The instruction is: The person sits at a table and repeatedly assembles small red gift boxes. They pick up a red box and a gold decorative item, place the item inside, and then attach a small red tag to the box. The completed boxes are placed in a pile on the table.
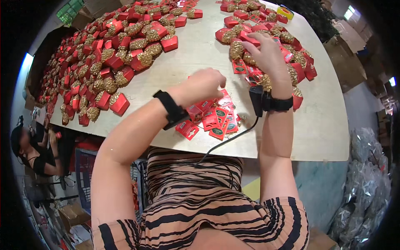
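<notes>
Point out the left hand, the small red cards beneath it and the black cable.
Left hand [203, 86]: head view, on the back of the hand.
Small red cards [211, 120]: head view, on one card's face.
Black cable [233, 137]: head view, partway along its length.

Pale table [196, 50], red-gold ornaments [107, 54] heaped, red cards [211, 120]

At twelve o'clock, just above centre, the left hand [202, 85] curls its fingers over a pile of red cards [220, 125]. Toward one o'clock, the right hand [266, 54] reaches into a heap of red-and-gold ornaments [287, 37]. A larger heap [108, 54] spreads from nine to twelve on the pale table [325, 121]. Black wristbands [168, 106] circle both wrists; a black cable [251, 127] runs from the right one toward six. Another person [35, 150] shows at nine, clear plastic bags [362, 179] at four.
</notes>
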A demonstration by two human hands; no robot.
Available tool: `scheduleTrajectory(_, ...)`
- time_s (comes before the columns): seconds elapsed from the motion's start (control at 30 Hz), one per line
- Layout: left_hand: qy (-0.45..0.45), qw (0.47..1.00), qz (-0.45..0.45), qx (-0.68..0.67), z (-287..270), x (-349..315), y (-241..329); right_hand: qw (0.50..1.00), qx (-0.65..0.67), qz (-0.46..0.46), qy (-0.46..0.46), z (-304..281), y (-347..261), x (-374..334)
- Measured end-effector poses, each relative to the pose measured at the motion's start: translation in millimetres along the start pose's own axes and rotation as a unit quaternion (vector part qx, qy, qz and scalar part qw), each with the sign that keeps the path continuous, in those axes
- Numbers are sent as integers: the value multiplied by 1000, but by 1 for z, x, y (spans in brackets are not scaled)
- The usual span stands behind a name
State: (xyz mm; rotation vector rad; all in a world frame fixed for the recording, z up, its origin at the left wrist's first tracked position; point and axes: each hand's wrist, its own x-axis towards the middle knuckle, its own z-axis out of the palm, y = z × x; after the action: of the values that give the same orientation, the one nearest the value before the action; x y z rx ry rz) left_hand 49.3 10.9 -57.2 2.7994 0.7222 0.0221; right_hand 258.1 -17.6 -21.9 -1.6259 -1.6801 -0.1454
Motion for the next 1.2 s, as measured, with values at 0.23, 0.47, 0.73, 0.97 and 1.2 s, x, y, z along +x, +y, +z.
scheduleTrajectory(0.23,-25,999,-27,-20,26,17,13,996,83,15,-16,-12,-20,2)
scheduleTrajectory(0.47,22,976,-73,-202,1,18,-4,965,240,49,-92,-9,-19,3)
scheduleTrajectory(0.73,62,773,-171,-608,-36,1,-26,884,397,88,-231,0,-43,-2)
scheduleTrajectory(0.97,186,901,-129,-370,-72,-11,-12,748,594,109,-275,47,-66,-13)
scheduleTrajectory(1.2,222,907,-102,-343,-83,-11,-29,838,497,122,-191,52,-79,-15)
